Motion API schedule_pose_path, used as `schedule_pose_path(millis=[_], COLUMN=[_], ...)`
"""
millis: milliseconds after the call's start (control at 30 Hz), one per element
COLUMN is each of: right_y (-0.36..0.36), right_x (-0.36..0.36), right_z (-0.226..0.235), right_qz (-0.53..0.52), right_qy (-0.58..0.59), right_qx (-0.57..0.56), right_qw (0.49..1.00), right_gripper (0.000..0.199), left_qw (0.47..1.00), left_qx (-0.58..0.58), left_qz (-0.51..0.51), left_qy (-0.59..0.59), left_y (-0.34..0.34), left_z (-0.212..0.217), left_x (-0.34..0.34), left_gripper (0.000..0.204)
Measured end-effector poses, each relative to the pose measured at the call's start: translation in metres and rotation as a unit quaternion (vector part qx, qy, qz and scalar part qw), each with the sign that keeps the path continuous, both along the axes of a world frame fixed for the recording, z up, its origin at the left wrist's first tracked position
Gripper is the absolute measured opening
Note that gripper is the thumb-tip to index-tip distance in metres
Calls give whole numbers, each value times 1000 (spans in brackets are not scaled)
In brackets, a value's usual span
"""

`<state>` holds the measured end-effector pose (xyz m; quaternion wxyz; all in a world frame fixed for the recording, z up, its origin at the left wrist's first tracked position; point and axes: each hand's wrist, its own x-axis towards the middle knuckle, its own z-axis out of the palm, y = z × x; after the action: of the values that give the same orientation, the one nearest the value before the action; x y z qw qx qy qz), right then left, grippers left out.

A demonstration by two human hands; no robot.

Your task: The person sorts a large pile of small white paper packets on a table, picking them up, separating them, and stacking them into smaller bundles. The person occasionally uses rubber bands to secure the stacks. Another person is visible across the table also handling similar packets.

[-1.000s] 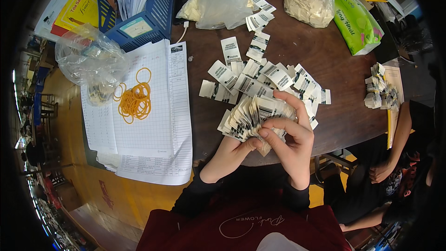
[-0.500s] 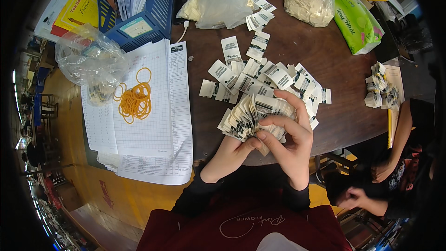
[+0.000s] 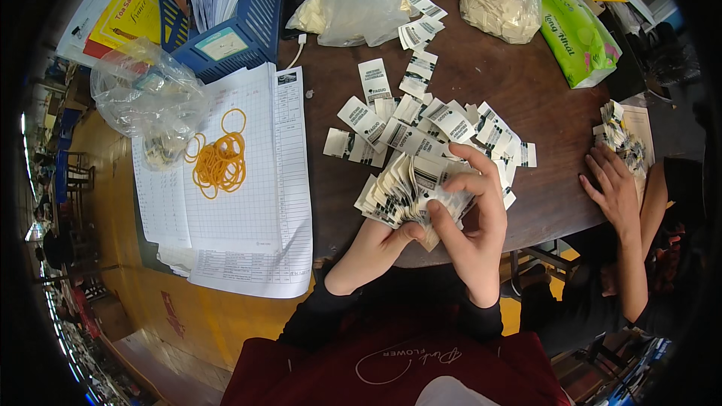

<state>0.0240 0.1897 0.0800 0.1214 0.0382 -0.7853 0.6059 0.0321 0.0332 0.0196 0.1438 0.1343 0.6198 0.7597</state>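
Dark brown wooden bench (image 3: 526,98) carries gridded paper sheets (image 3: 248,180), then scattered white tags (image 3: 421,124). At its near edge, left hand (image 3: 376,244) and right hand (image 3: 470,218) together clasp a fanned stack of tags (image 3: 402,192).

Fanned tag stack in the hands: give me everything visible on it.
The fanned tag stack is a thick bundle of small white paper-like tags with black print, splayed at its left and upper edges. The left hand grips it from below; the right hand curls over its right side, fingers across the top. It hangs above the table's near edge, beside loose tags.
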Motion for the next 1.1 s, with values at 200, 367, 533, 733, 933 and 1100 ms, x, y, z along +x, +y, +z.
schedule_pose_path(millis=[200,367,533,733,933,1100], right_y=[-2,-2,-1,-2,-1,0], right_x=[2,2,1,2,2,0], right_z=[0,-2,-2,0,-2,-6], right_qz=[11,9,15,-12,11,7], right_qy=[4,-2,-17,-7,4,35], right_qx=[34,21,-5,7,27,47], right_qw=[999,1000,1000,1000,1000,998], right_gripper=[15,19,16,14,14,20], left_qw=[996,1000,999,1000,998,997], left_qx=[-46,-12,-26,-24,-47,-64], left_qz=[28,8,15,-5,-12,-19], left_qy=[75,14,43,17,33,47], left_y=[1,0,1,-1,-3,-4], left_z=[0,1,0,-1,0,1], left_x=[-1,1,0,0,1,0], left_gripper=[45,43,43,45,43,45])
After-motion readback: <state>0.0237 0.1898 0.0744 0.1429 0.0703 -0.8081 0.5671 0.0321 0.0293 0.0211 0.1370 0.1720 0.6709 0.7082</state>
